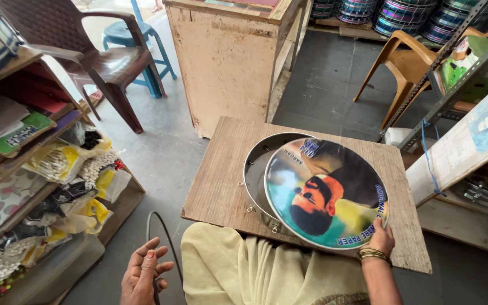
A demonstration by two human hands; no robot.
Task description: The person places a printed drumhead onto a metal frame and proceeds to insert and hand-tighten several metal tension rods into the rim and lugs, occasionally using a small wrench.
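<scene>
My right hand (380, 238) grips the near edge of a round printed disc (326, 192), a colourful drum skin with a picture on it. The disc rests tilted over a shallow round metal frame (255, 169) with small hooks on its rim. Both lie on a low wooden board table (221, 181) in front of my lap, which is covered by pale yellow cloth (244, 265). My left hand (144, 275) hangs low at the left, fingers curled around a thin black cable (156, 226) near the floor.
Shelves (24, 169) at the left hold packets of beads and bags. A brown plastic chair (97, 56), a blue stool (136, 39), a wooden counter (227, 62) and an orange chair (408, 68) stand beyond. A metal rack (458, 79) stands at the right.
</scene>
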